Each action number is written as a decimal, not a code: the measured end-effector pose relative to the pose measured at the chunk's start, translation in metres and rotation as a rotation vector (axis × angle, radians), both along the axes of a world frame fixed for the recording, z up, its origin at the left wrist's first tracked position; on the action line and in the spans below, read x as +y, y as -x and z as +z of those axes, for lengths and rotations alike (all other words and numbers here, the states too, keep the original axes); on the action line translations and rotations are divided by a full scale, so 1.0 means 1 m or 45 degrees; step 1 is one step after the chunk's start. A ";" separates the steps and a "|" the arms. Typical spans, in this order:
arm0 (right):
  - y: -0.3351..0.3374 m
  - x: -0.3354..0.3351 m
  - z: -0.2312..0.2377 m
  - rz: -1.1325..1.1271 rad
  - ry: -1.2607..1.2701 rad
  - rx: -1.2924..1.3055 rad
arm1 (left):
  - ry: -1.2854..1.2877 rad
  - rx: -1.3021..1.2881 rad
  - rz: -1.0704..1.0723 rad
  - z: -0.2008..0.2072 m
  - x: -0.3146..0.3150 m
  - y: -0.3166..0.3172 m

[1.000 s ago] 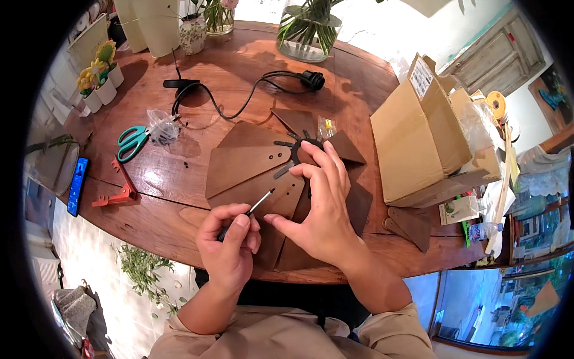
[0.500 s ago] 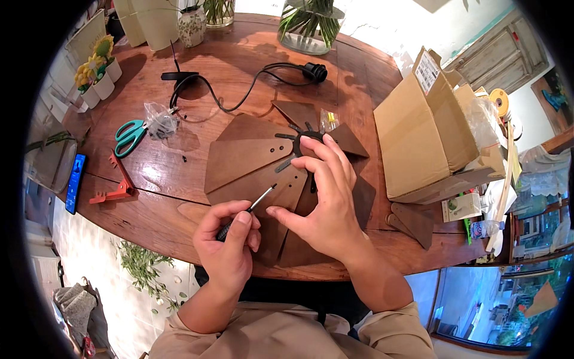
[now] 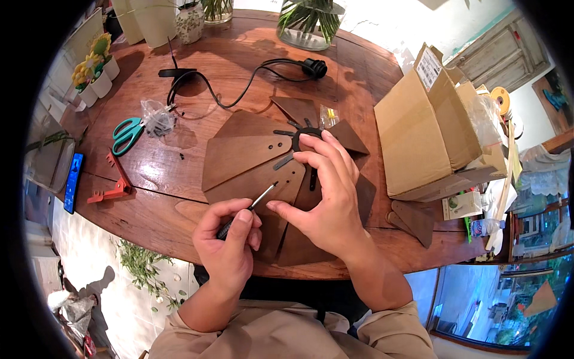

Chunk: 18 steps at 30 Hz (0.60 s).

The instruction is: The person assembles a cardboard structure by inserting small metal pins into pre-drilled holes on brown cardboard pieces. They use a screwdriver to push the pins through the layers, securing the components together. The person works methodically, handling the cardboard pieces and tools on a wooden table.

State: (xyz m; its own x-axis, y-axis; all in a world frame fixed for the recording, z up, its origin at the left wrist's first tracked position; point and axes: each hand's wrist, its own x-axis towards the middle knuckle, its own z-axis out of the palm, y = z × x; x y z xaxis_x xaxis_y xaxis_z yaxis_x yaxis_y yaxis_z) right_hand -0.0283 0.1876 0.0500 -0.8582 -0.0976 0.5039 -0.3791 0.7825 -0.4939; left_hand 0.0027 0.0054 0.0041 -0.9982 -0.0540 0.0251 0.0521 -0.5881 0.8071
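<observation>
My left hand [image 3: 226, 242] is closed round the dark handle of a screwdriver [image 3: 260, 196]. Its metal shaft slants up to the right, and a small dark bit, perhaps a screw, shows at the tip. Beneath it spreads a fan of overlapping brown wedge-shaped panels [image 3: 239, 149] with small holes. A black ring with flat arms [image 3: 305, 139] lies over their narrow ends. My right hand [image 3: 329, 197] arches above the panels, thumb and fingers apart. Its fingertips rest at the ring, partly covering it, while the thumb is close to the screwdriver shaft.
An open cardboard box [image 3: 418, 131] stands at the right, with loose brown panels [image 3: 414, 222] before it. To the left lie teal scissors [image 3: 127, 134], a small clear bag [image 3: 158, 118], a red bracket [image 3: 116, 182] and a phone [image 3: 73, 182]. A black cord [image 3: 227, 105] curves behind the fan.
Both hands hold nearly the same pose. The right fingers have shifted slightly on the ring, and more small holes show beside the screwdriver tip.
</observation>
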 end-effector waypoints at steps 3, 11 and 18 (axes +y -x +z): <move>0.000 0.001 -0.001 0.000 0.002 0.000 | -0.011 0.004 -0.001 0.001 0.000 0.000; 0.002 0.000 -0.004 0.035 0.093 -0.052 | -0.013 0.002 0.023 -0.001 -0.001 0.000; -0.004 0.000 0.003 0.053 0.191 -0.033 | -0.047 -0.016 0.028 0.001 -0.005 -0.003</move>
State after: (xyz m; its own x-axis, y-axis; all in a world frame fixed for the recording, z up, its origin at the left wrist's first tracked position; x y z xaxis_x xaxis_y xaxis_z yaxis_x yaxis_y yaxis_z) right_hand -0.0239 0.1875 0.0533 -0.8678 -0.0583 0.4934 -0.3952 0.6830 -0.6143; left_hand 0.0057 0.0001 0.0048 -0.9970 -0.0765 0.0099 0.0551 -0.6160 0.7858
